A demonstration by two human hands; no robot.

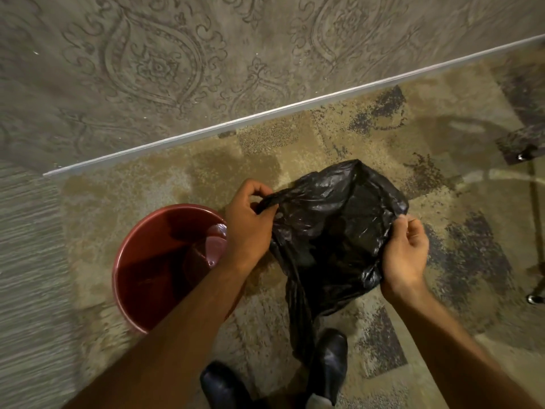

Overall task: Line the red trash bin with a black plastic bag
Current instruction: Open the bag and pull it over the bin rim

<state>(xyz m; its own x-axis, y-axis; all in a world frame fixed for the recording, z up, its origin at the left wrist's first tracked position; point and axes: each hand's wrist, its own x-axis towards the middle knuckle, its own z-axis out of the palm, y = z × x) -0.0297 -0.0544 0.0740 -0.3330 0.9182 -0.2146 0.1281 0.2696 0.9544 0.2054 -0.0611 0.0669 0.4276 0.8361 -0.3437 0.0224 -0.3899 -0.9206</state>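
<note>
While your left hand [244,219] and right hand [405,252] each keep a closed pinch grip on the black plastic bag [333,231], its mouth spread between them, the red trash bin [141,261] sits unlined on the carpet [295,149], down to your left, nearest the left hand.

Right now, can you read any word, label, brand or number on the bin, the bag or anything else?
None: no readable text anywhere.
Red trash bin: plain, no label visible.
Black plastic bag: no print visible.
Wallpaper: ornament only, no letters.
</note>
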